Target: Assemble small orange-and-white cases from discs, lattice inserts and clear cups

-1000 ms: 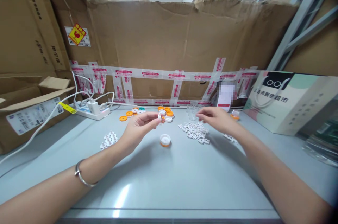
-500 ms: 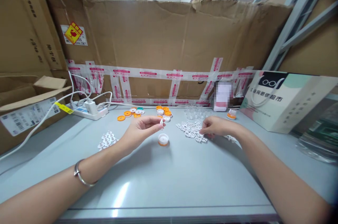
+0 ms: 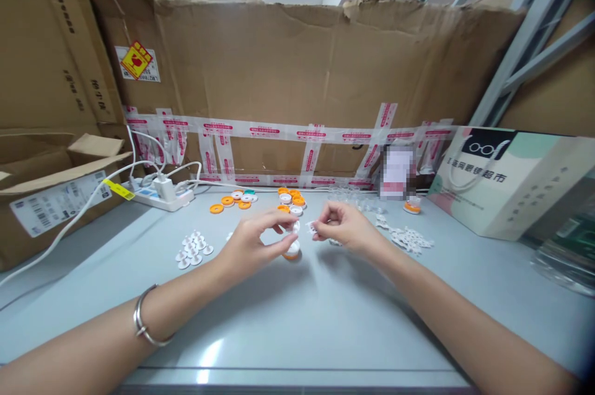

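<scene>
My left hand [image 3: 260,237] pinches a small white part [image 3: 294,227] between thumb and fingertips, just above a white and orange round cap [image 3: 292,252] on the table. To its right, my right hand [image 3: 341,223] grips a small flat white piece [image 3: 311,228] by its edge. The two held parts are close but apart. White pieces [image 3: 406,239] lie spread to the right of my right hand, and a few more are partly hidden beneath it. White pegs with round bases [image 3: 191,250] stand in a cluster left of my left hand.
Orange and white rings [image 3: 227,201] lie behind my left hand. Clear round parts [image 3: 353,198] are at the back, near a blurred upright object [image 3: 396,173]. A power strip [image 3: 167,197] and open carton [image 3: 60,190] are left; a printed bag [image 3: 493,184] stands right.
My right hand has moved left from the white pile with a flat white piece. My left hand has shifted slightly right and down, over the round cap.
</scene>
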The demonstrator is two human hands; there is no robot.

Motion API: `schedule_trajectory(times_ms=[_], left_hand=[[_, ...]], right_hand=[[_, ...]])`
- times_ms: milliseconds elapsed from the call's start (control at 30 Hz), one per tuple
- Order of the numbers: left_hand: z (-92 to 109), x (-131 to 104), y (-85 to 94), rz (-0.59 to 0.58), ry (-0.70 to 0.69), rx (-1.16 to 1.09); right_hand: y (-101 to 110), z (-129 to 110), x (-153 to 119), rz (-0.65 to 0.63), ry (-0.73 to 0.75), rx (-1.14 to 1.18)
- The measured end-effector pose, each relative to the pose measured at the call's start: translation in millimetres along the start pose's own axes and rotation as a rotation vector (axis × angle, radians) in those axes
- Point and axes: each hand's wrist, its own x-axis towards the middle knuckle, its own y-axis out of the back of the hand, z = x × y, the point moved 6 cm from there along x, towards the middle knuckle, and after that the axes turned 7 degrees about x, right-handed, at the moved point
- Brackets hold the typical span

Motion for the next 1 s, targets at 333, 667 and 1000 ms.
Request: schedule_trajectory(times_ms=[333, 667, 1000], left_hand=[[5, -6, -7.9, 0.04, -0.258, 0.237], [-1, -3, -5.1, 0.045, -0.201, 0.251], [0, -4, -5.1, 0.041, -0.204, 0.262]], right_hand=[[-32, 0, -8, -0.111, 0.019, 0.386], [-36, 10, -7, -0.212, -0.037, 0.59], [-38, 16, -8, -0.133, -0.129, 0.737]])
